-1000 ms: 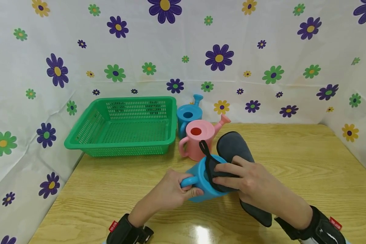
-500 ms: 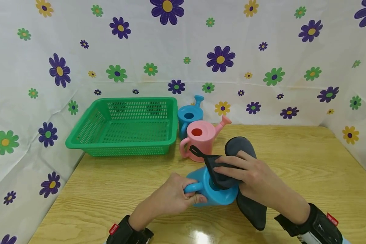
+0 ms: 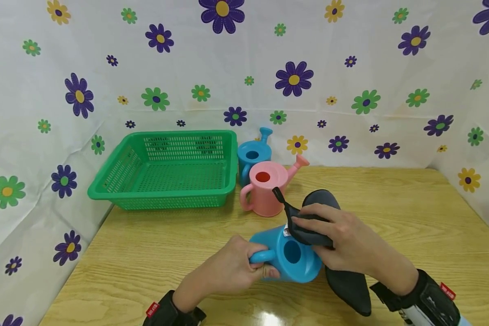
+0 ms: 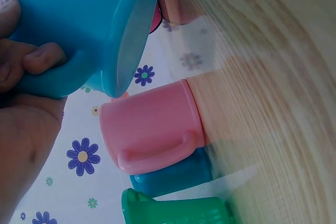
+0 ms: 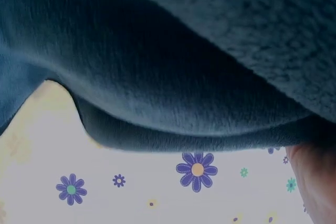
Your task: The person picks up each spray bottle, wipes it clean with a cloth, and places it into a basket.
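Note:
My left hand (image 3: 234, 266) grips the handle of a blue watering can (image 3: 307, 268), which is tilted on its side with its top turned toward me. The round opening in that top is in plain sight; its spout cannot be seen. In the left wrist view, fingers curl through the can's handle. A dark grey cloth (image 3: 347, 290) with a hanging loop and a small white tag is bunched in my right hand (image 3: 346, 235), at the can's upper right rim. Its two ends hang out past the hand. In the right wrist view the fuzzy cloth (image 5: 157, 66) fills most of the picture.
A pink watering can (image 3: 265, 197) stands upright just behind the hands, and a second blue watering can (image 3: 248, 149) is behind it. To their left sits a green perforated basket (image 3: 163, 199). A flowered sheet (image 3: 212, 54) hangs behind the wooden table (image 3: 411, 217).
The cloth has moved off the blue watering can's opening toward its upper right rim, uncovering the hole. The can has turned and shifted slightly toward me and right.

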Demonstrator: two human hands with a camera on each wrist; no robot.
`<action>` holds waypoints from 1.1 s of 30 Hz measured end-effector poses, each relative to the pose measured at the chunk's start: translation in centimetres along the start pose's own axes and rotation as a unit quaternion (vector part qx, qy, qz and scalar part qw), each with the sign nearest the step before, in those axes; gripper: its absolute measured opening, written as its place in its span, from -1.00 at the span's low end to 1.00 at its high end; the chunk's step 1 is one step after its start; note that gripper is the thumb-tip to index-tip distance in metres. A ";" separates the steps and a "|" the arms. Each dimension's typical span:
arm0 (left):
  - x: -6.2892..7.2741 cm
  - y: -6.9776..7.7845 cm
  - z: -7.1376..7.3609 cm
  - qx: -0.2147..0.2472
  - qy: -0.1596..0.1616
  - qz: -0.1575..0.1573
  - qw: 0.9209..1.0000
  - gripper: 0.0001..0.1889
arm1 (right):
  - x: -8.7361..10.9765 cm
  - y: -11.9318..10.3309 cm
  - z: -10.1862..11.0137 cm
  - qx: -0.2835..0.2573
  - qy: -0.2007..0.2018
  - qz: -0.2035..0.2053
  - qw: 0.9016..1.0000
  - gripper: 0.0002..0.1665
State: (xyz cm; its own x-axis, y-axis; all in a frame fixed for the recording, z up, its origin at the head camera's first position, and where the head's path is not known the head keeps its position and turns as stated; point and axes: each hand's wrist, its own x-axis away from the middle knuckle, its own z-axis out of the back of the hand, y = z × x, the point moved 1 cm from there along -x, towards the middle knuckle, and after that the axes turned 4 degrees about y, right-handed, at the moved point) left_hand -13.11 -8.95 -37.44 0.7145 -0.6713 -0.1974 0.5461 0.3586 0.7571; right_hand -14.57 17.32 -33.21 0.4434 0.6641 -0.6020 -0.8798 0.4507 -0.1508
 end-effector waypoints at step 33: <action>0.1 -1.0 0.4 -0.018 0.031 0.039 0.999 -0.52 | 0.4 -0.3 0.1 -0.016 -0.021 -0.009 1.000 -0.31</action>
State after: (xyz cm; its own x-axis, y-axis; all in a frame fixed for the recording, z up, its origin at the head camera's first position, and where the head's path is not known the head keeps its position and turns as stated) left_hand -13.78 -9.61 -38.00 0.7800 -0.6000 -0.1776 0.5030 0.4325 0.7483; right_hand -14.07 17.50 -33.38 0.4649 0.6807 -0.5662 -0.8765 0.4440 -0.1859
